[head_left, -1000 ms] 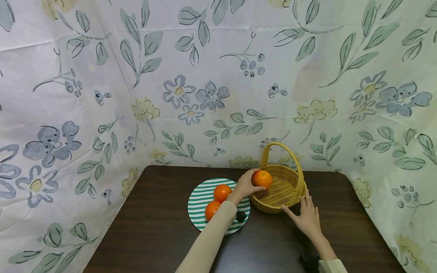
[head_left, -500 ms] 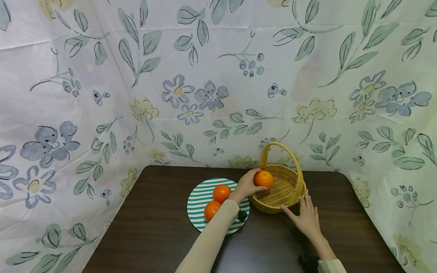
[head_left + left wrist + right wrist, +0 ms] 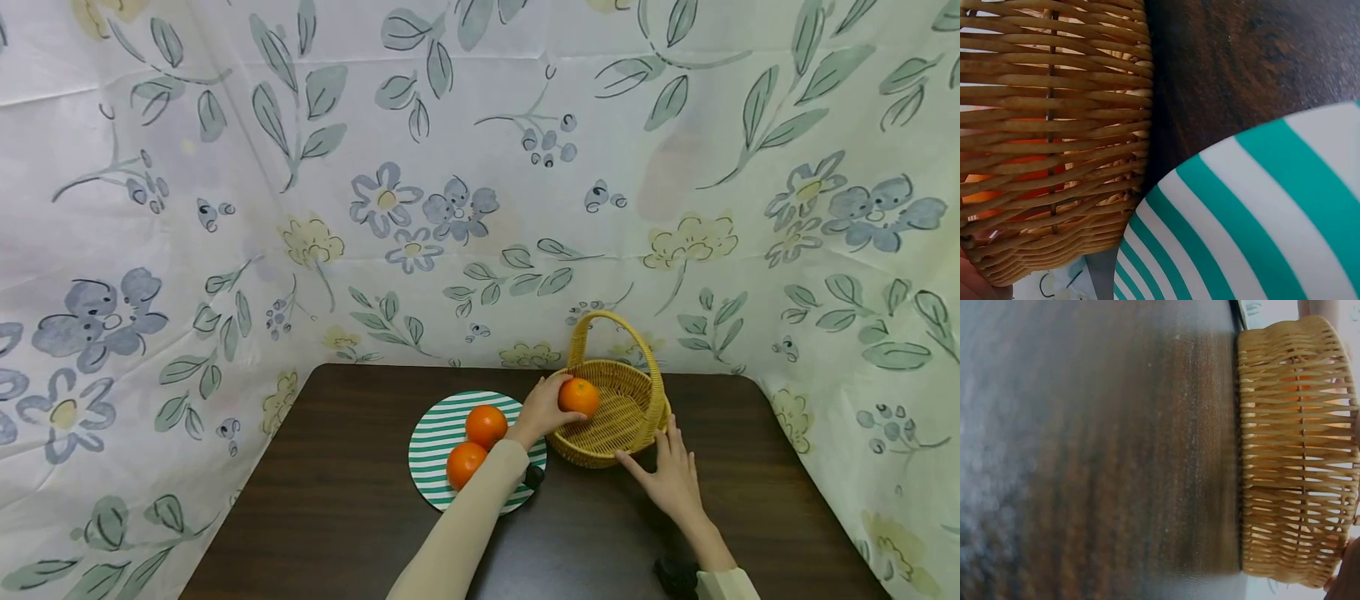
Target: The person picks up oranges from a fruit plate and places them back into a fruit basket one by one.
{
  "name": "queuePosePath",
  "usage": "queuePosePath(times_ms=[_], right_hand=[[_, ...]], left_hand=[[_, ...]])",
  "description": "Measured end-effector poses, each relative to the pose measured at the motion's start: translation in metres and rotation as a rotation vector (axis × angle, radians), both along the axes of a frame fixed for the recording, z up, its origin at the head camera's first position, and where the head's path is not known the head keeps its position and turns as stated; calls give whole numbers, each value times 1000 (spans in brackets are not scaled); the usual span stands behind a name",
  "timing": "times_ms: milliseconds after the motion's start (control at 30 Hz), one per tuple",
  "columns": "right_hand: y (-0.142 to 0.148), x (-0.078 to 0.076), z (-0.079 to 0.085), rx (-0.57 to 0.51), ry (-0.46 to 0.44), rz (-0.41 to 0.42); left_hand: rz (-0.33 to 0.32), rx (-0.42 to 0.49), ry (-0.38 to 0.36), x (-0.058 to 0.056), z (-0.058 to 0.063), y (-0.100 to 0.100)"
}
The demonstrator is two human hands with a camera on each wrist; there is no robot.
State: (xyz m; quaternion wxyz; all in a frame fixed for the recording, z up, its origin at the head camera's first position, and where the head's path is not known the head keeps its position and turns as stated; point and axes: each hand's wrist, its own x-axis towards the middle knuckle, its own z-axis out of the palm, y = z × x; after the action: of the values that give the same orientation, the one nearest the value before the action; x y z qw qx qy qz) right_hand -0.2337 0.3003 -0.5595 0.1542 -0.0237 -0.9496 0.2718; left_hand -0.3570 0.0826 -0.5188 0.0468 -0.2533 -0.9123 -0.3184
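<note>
In the head view, my left hand (image 3: 538,412) holds an orange (image 3: 580,398) between thumb and fingers, inside the left rim of a yellow wicker basket (image 3: 626,410) with a tall arched handle. My right hand (image 3: 673,482) rests against the basket's right front side, thumb and fingers spread and fairly straight. Through the weave in the left wrist view, the basket wall (image 3: 1091,81) shows the orange behind it. A green-and-white striped plate (image 3: 432,442) stands left of the basket, bearing two more oranges, one behind (image 3: 486,425) and one in front (image 3: 466,465).
Everything stands on a dark brown wooden table (image 3: 322,492). Behind and beside it hangs a white cloth (image 3: 420,333) printed with flowers and leaves. My left forearm (image 3: 457,537) crosses over the plate's right part. Plate rim (image 3: 1175,169) and basket sit close together.
My left hand has lowered the orange slightly into the basket. The right hand keeps its place against the basket, and the head view has shifted a little.
</note>
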Motion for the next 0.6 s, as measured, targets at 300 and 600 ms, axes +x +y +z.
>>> queuePosePath(times_ms=[300,600], right_hand=[[-1,0,2,4,-11,-6],[-2,2,3,-6,-11,-3]], left_hand=[[9,-43,-1,1,2,2],[19,-75,-44,-2,0,4]])
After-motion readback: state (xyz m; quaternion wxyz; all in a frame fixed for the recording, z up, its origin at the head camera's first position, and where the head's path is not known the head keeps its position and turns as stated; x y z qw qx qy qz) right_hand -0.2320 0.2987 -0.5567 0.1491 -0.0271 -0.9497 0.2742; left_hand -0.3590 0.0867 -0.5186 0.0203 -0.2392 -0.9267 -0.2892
